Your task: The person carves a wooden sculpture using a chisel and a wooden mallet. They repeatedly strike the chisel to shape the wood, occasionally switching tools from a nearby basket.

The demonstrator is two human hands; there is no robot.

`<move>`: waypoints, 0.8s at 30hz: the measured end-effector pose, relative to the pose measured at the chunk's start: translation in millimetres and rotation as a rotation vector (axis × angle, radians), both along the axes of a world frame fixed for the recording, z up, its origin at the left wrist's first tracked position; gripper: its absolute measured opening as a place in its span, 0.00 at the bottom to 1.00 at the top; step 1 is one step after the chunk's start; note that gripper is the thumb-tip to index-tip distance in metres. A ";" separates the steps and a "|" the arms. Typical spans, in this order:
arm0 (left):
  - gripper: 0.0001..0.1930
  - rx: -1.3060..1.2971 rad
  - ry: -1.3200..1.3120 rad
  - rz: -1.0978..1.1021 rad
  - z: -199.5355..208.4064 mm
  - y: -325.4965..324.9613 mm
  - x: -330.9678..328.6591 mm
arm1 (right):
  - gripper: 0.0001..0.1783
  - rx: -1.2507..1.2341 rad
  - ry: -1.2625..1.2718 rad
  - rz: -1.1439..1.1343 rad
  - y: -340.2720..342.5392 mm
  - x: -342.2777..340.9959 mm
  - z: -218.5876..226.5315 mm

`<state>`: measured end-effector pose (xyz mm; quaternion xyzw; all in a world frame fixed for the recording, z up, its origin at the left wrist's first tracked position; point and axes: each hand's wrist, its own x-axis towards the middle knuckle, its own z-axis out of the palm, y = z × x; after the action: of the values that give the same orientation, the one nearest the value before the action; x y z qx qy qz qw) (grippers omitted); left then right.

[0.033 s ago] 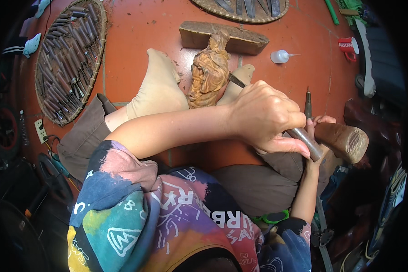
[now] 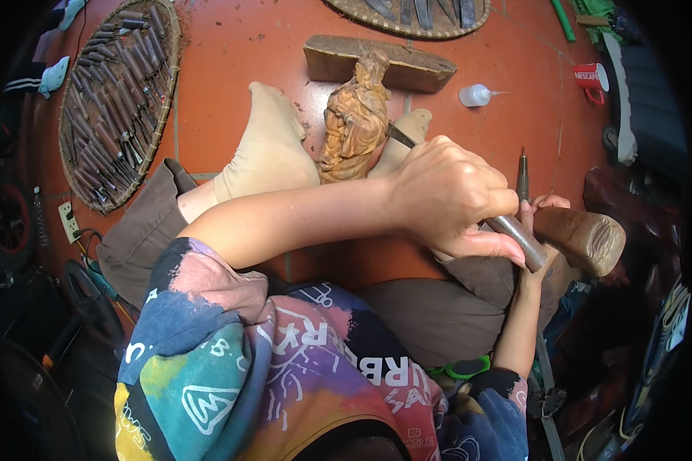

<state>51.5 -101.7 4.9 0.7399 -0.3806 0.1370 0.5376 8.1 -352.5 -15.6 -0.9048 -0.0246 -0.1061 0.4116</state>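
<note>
A brown carved wooden figure [image 2: 354, 123] stands on the red tile floor [image 2: 238, 54], wedged between my two beige-socked feet [image 2: 265, 150]. My left hand [image 2: 446, 196] reaches across and is closed around a metal-handled chisel [image 2: 515, 234]. The chisel's blade touches the figure's right side. My right hand [image 2: 542, 211] is just behind the left hand. It grips a round wooden mallet [image 2: 584, 238], whose head is close to the chisel's butt end. A thin dark tool [image 2: 522, 173] sticks up between the right hand's fingers.
A round woven tray [image 2: 175, 61] with several chisels lies at the left, and another tray [image 2: 407, 32] sits at the top edge. A wooden block [image 2: 377, 61] lies behind the figure. A small white bottle [image 2: 477, 95] and a red cup [image 2: 592, 77] sit to the right.
</note>
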 end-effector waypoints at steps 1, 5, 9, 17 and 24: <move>0.24 0.003 -0.009 0.008 -1.4 0.5 1.4 | 0.15 0.000 -0.014 0.002 0.6 0.6 0.0; 0.23 -0.055 -0.040 0.020 -7.8 -1.4 4.7 | 0.15 0.022 -0.011 -0.001 3.0 1.8 -1.4; 0.23 -0.077 -0.042 0.024 -11.5 -1.9 5.1 | 0.15 0.045 0.002 -0.001 9.0 2.1 0.8; 0.23 -0.185 0.024 0.057 -5.8 1.2 12.3 | 0.16 0.290 -0.026 0.155 11.6 3.1 -0.4; 0.22 -0.267 0.047 0.217 -8.0 -12.2 19.2 | 0.14 -0.416 -0.159 0.166 -7.0 -0.5 4.0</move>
<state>70.7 -113.9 -3.1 0.7017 -0.2643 0.2262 0.6217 7.6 -359.5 -11.7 -0.9538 -0.1524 -0.1355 0.2206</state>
